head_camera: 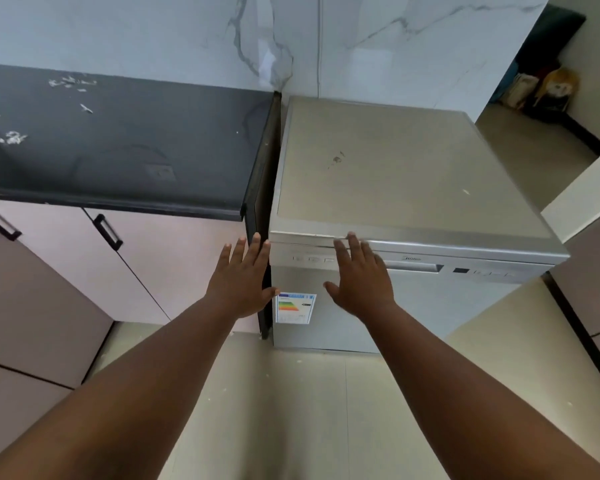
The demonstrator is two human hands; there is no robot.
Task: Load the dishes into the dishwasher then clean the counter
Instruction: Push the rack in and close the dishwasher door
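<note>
A silver freestanding dishwasher [413, 174] stands right of the black counter [136, 150], its door closed and an energy label [295, 308] on the front. My left hand [243, 278] is held flat with fingers straight, in front of the gap between cabinet and dishwasher. My right hand [359, 275] is also flat with spread fingers, over the upper left of the dishwasher door near its control strip. Neither hand holds anything. White scraps [13, 137] lie scattered on the counter's left part. No dishes are in view.
Pink cabinet doors with black handles [108, 232] sit under the counter. A marble wall [291, 39] rises behind. Bags [548, 90] lie on the floor in the far right corner. Beige floor tiles [319, 410] stretch in front of the dishwasher; another cabinet [596, 271] stands right.
</note>
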